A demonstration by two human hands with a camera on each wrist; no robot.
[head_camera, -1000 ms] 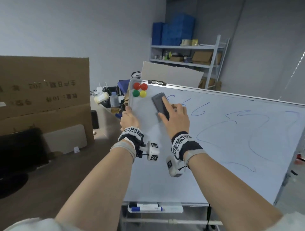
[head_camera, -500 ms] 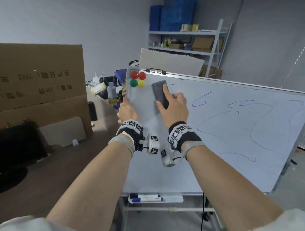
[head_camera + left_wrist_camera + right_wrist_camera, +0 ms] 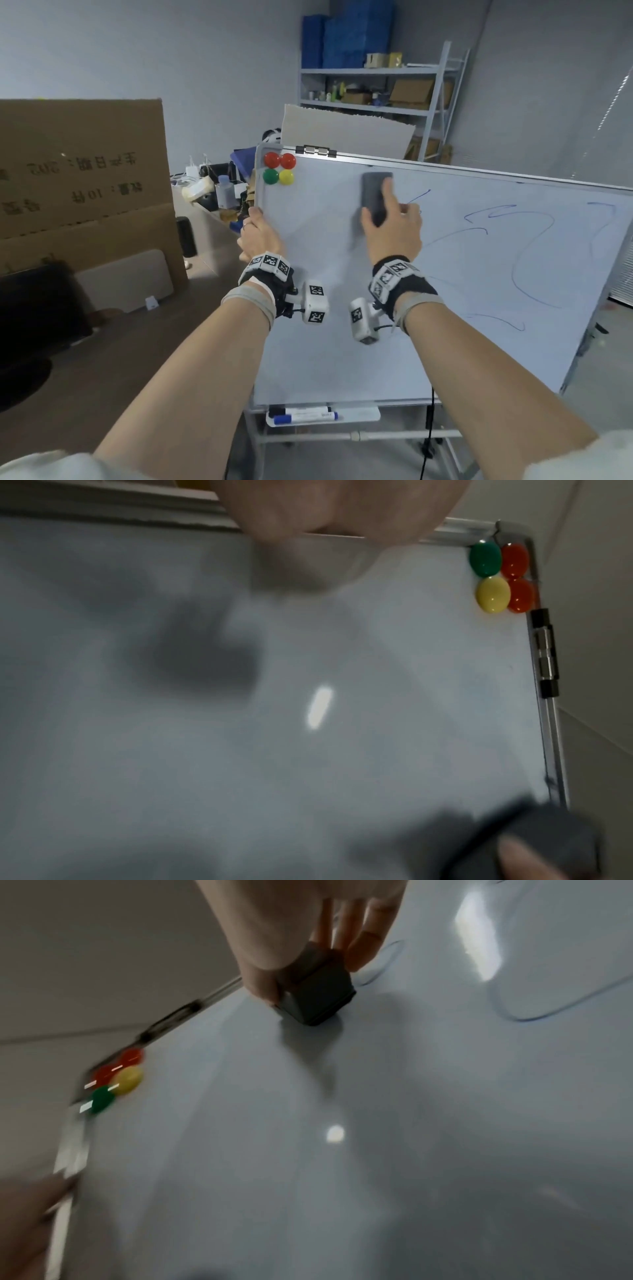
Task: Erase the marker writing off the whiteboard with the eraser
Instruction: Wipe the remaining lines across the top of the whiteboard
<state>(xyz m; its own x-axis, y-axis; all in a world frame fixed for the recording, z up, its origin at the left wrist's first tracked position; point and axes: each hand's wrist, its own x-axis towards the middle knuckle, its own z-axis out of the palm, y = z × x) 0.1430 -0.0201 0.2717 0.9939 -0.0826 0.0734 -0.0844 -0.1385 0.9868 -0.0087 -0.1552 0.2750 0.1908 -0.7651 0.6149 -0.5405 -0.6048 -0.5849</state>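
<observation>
Right hand (image 3: 394,228) grips the eraser (image 3: 376,193) flat against the board (image 3: 342,342), just under its top edge.

Thumb on one long side and fingers (image 3: 373,931) on the other clamp the dark grey block, forefinger along its back; its pad touches the white surface. Left hand (image 3: 257,236) is curled round the board's left edge, below four magnets (image 3: 279,168) in the top-left corner: two red, one green, one yellow. Between magnets and eraser the surface is bare white; the same below, down to the tray (image 3: 356,414) with two markers (image 3: 305,414). To the eraser's right, a short blue stroke (image 3: 419,196) lies just beside the fingers, and looping blue lines (image 3: 520,246) run on toward the right edge.
</observation>
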